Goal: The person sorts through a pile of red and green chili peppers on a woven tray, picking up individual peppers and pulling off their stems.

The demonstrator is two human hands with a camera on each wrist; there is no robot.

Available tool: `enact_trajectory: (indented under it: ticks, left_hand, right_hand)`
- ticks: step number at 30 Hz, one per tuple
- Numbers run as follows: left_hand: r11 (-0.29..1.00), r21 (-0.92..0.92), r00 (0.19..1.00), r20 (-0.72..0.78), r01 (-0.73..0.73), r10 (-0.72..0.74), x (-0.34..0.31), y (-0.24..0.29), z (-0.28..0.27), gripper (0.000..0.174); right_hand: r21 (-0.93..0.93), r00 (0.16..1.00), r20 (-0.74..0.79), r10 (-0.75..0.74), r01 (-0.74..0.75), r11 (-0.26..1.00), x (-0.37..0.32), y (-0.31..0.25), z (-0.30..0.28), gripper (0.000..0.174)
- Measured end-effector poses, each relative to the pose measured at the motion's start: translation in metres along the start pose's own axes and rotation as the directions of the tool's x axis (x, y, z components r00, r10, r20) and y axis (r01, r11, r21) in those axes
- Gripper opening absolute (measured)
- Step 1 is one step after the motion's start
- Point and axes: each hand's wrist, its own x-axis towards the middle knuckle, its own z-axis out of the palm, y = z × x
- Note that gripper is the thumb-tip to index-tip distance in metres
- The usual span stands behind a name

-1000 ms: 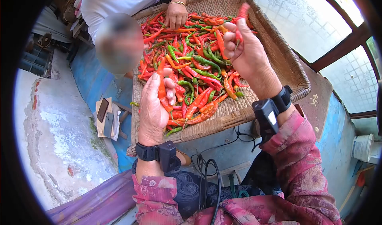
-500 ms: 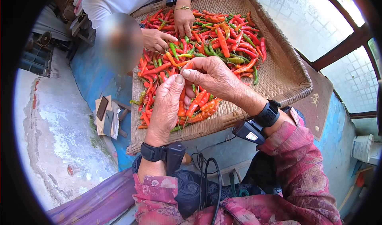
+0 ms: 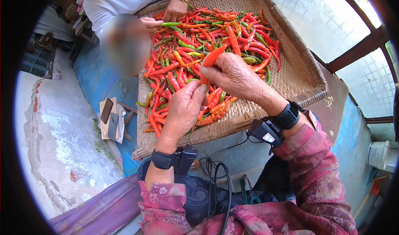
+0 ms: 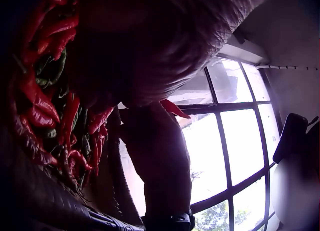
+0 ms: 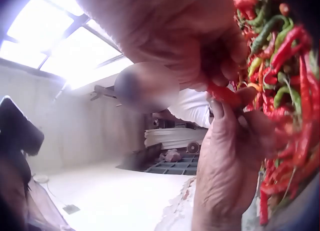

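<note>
Above the basket's near part, both hands meet at one red chili pepper (image 3: pixel 213 58). My right hand (image 3: pixel 241 79) pinches it between thumb and fingers, its pointed end sticking out past the hand. My left hand (image 3: pixel 181 110) pinches the lower part with thumb and fingertips. In the right wrist view the red pepper (image 5: pixel 225 95) spans from the right hand (image 5: pixel 170 36) to the left hand (image 5: pixel 225 166). The left wrist view shows a red tip (image 4: pixel 175 109) beside the dark left hand (image 4: pixel 165 51). Red, orange and green peppers (image 3: pixel 166 71) lie below in the woven basket (image 3: pixel 293 56).
Across the basket, another person in a white top (image 3: pixel 120 0) has one hand (image 3: pixel 175 9) over the peppers and the other by a green one. Phones (image 3: pixel 107 110) lie on a small stand at the left. Black cables (image 3: pixel 226 181) hang below the basket; a white bucket (image 3: pixel 377 154) stands far right.
My right hand came back from the basket's far right side to meet my left, which moved slightly right. A red pepper now shows between them. The other person's hands shifted up and left.
</note>
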Motion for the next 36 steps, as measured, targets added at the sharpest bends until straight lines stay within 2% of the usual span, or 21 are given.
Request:
enact_trajectory:
  ticks: [1, 2, 4, 5, 6, 7, 8, 9, 10, 12, 14, 16, 19, 22, 24, 25, 26, 28, 32, 34, 36]
  left_hand:
    - [0.999, 0.037, 1.000, 0.005, 0.013, -0.013, 0.001, 0.000, 0.002, 0.034]
    - [0.999, 0.037, 1.000, 0.006, 0.011, -0.011, 0.002, -0.003, 0.003, 0.034]
    - [0.925, 0.333, 0.982, 0.014, -0.180, 0.186, 0.003, -0.010, 0.008, 0.028]
    - [0.907, 0.389, 0.986, 0.042, -0.164, 0.160, 0.003, -0.008, 0.008, 0.023]
    - [0.906, 0.389, 0.986, 0.046, -0.168, 0.163, 0.003, -0.010, 0.008, 0.023]
    - [0.853, 0.491, 0.984, 0.055, -0.176, 0.171, 0.004, -0.013, 0.009, 0.023]
    - [0.789, 0.588, 0.982, 0.064, -0.181, 0.178, 0.005, -0.016, 0.010, 0.022]
    - [0.792, 0.588, 0.986, 0.068, -0.162, 0.151, 0.006, -0.017, 0.010, 0.021]
    - [0.791, 0.589, 0.986, 0.071, -0.164, 0.151, 0.006, -0.017, 0.010, 0.021]
    - [0.650, 0.733, 0.979, 0.131, -0.201, 0.155, 0.007, -0.019, 0.010, 0.023]
    - [0.616, 0.755, 0.974, 0.153, -0.225, 0.168, 0.007, -0.021, 0.011, 0.024]
    - [0.582, 0.778, 0.971, 0.167, -0.238, 0.173, 0.007, -0.022, 0.010, 0.024]
    - [0.562, 0.800, 0.977, 0.170, -0.212, 0.127, 0.006, -0.021, 0.009, 0.024]
    - [0.615, 0.754, 0.968, 0.117, -0.231, 0.220, 0.007, -0.015, 0.001, 0.015]
    - [0.902, 0.431, 0.993, -0.104, -0.007, 0.057, 0.009, -0.005, -0.012, 0.016]
    - [0.984, 0.175, 0.992, -0.128, 0.035, -0.013, 0.012, -0.013, -0.019, 0.014]
    - [0.999, -0.037, 0.982, -0.189, -0.040, 0.033, 0.015, -0.017, -0.021, 0.018]
    - [0.968, -0.246, 0.972, -0.233, -0.044, -0.015, 0.009, -0.013, -0.025, 0.026]
    - [0.957, -0.277, 0.960, -0.280, -0.081, 0.000, 0.007, -0.012, -0.021, 0.031]
    - [0.902, -0.421, 0.979, -0.206, -0.091, 0.003, 0.007, -0.009, -0.018, 0.033]
    - [0.909, -0.407, 0.979, -0.205, -0.089, 0.004, 0.006, -0.007, -0.017, 0.032]
  right_hand:
    - [-0.203, 1.000, -0.003, 0.027, -0.027, 0.979, 0.001, -0.003, -0.007, 0.029]
    - [-0.224, 0.998, -0.068, 0.013, -0.027, 0.974, 0.002, -0.004, -0.012, 0.031]
    - [-0.115, 0.988, -0.150, 0.034, -0.052, 0.992, 0.009, 0.010, -0.021, 0.030]
    - [0.000, 0.975, -0.177, 0.132, -0.134, 0.991, 0.013, 0.016, -0.028, 0.026]
    - [0.336, 0.923, -0.199, 0.328, -0.250, 0.908, 0.012, 0.009, -0.035, 0.019]
    - [0.627, 0.896, -0.225, 0.382, -0.168, 0.761, 0.014, 0.015, -0.041, 0.016]
    - [0.844, 0.868, -0.227, 0.441, -0.049, 0.533, 0.017, 0.020, -0.046, 0.014]
    - [0.931, 0.791, -0.239, 0.563, 0.023, 0.364, 0.017, 0.015, -0.051, 0.015]
    - [0.931, 0.790, -0.241, 0.564, 0.025, 0.364, 0.018, 0.020, -0.052, 0.015]
    - [0.949, 0.809, -0.178, 0.560, -0.009, 0.315, 0.017, 0.027, -0.051, 0.015]
    - [0.831, 0.860, -0.122, 0.495, -0.185, 0.525, 0.015, 0.022, -0.042, 0.018]
    - [0.654, 0.921, -0.149, 0.360, -0.181, 0.734, 0.009, 0.002, -0.031, 0.022]
    - [0.599, 0.962, -0.008, 0.273, -0.214, 0.772, 0.011, 0.010, -0.022, 0.023]
    - [0.481, 0.972, 0.004, 0.233, -0.207, 0.852, 0.012, 0.010, -0.013, 0.026]
    - [0.257, 0.984, -0.058, 0.168, -0.148, 0.955, 0.013, 0.010, -0.007, 0.026]
    - [0.261, 0.985, -0.078, 0.154, -0.128, 0.957, 0.013, 0.014, -0.001, 0.026]
    - [0.220, 0.988, -0.038, 0.152, -0.141, 0.965, 0.012, 0.015, 0.001, 0.027]
    - [0.200, 0.990, 0.056, 0.132, -0.141, 0.970, 0.010, 0.014, 0.010, 0.029]
    - [0.322, 0.966, 0.221, 0.135, -0.203, 0.925, 0.006, 0.009, 0.023, 0.039]
    - [0.442, 0.957, 0.272, 0.102, -0.218, 0.870, 0.002, -0.001, 0.032, 0.038]
    - [0.434, 0.940, 0.330, 0.092, -0.238, 0.869, 0.001, 0.000, 0.033, 0.035]
